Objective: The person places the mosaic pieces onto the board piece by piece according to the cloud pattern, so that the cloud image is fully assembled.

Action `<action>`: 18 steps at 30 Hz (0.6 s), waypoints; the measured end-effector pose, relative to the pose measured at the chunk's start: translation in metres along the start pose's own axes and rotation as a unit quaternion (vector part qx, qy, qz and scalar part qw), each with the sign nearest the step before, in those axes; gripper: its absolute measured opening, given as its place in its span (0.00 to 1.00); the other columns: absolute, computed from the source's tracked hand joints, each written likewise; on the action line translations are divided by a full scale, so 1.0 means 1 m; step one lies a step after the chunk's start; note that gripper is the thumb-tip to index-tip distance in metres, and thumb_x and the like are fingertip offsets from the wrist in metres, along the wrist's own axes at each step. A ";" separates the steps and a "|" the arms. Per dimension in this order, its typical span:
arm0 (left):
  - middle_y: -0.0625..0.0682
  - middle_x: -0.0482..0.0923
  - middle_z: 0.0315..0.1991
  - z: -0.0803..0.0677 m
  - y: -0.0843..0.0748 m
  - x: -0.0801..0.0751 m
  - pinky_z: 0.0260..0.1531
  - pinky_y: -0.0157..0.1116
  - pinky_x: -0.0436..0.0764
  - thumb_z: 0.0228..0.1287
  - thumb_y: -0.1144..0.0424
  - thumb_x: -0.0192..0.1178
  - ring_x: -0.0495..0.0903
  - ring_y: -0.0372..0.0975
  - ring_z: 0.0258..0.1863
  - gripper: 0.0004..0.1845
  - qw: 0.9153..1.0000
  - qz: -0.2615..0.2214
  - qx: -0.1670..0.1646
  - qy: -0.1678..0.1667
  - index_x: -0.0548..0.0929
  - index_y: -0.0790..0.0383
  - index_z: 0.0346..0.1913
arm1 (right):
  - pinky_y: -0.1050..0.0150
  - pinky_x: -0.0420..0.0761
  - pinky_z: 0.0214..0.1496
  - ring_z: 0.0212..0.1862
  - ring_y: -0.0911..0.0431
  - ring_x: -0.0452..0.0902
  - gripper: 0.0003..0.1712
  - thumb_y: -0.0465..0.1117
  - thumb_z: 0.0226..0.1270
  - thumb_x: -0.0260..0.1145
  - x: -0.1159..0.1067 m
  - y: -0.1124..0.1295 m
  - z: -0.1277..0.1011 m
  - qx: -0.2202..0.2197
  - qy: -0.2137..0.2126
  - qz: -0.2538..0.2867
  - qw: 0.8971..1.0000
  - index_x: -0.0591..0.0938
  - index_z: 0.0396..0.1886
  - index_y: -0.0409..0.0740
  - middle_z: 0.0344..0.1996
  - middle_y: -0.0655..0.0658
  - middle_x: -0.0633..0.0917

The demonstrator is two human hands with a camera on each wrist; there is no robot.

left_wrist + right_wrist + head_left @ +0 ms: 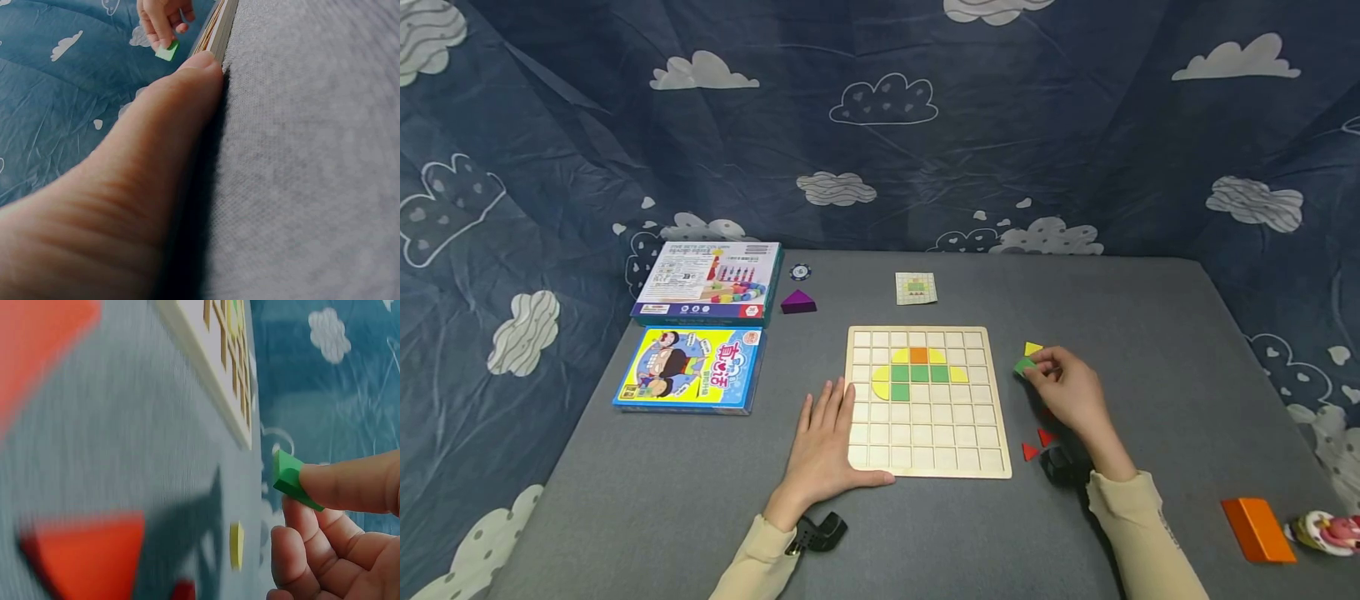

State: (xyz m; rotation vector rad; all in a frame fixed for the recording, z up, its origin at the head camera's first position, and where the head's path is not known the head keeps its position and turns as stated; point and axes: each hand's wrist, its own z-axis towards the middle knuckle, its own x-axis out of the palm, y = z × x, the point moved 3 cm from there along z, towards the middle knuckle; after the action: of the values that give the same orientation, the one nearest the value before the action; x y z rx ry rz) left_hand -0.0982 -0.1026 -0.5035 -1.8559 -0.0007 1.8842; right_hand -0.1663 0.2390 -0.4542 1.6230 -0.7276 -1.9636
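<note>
A green square tile (289,477) is pinched between the thumb and fingers of my right hand (1066,390), held above the table to the right of the board. My left hand (823,437) lies with straight fingers along the left edge of the wooden grid board (925,458), its thumb at the board's front edge. Green squares (919,373), an orange square (918,356) and yellow rounded pieces (882,384) sit in the board's upper cells. Beside my right hand lies a yellow piece (1033,347); nearer the front are red triangles (1030,452).
Behind the board lies a small pattern card (916,288). Two boxes, one white-topped (700,279) and one yellow and blue (688,367), lie at left, near a purple triangular block (798,302) and a round chip (801,272). At right are an orange block (1257,530) and a figurine (1326,532).
</note>
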 end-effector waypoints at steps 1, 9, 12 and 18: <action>0.58 0.42 0.75 0.000 0.000 0.000 0.68 0.48 0.34 0.34 0.19 0.57 0.36 0.48 0.73 0.71 1.000 0.000 0.000 -0.001 0.45 0.64 0.75 | 0.60 0.67 0.23 0.24 0.54 0.69 0.10 0.38 0.61 0.66 0.002 0.004 -0.001 -0.005 0.005 0.007 1.000 0.80 0.40 0.35 0.27 0.43 0.79; 0.58 0.42 0.75 0.000 0.000 0.000 0.68 0.49 0.35 0.34 0.19 0.57 0.36 0.48 0.73 0.71 1.000 0.002 -0.001 -0.003 0.45 0.64 0.75 | 0.61 0.66 0.18 0.20 0.55 0.67 0.06 0.35 0.61 0.67 0.027 0.032 -0.008 -0.048 0.066 0.050 0.995 0.80 0.36 0.37 0.24 0.46 0.78; 0.58 0.42 0.75 0.000 0.000 0.000 0.68 0.49 0.34 0.34 0.19 0.57 0.36 0.48 0.73 0.71 1.000 0.002 -0.001 -0.003 0.45 0.64 0.75 | 0.63 0.66 0.19 0.20 0.55 0.67 0.05 0.34 0.59 0.68 0.035 0.043 -0.010 -0.061 0.086 0.055 0.993 0.81 0.34 0.38 0.23 0.47 0.78; 0.58 0.43 0.75 0.000 0.001 -0.001 0.68 0.49 0.35 0.34 0.19 0.57 0.37 0.48 0.73 0.71 1.000 0.005 0.001 -0.009 0.46 0.64 0.75 | 0.64 0.65 0.21 0.21 0.57 0.67 0.06 0.35 0.56 0.71 0.051 0.058 -0.010 -0.069 0.117 0.048 0.990 0.81 0.31 0.41 0.22 0.50 0.78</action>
State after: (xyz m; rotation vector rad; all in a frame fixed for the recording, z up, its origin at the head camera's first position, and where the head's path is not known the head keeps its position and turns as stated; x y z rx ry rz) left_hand -0.0985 -0.1034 -0.5029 -1.8412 0.0037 1.9073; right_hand -0.1638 0.1613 -0.4532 1.6656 -0.5542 -1.6819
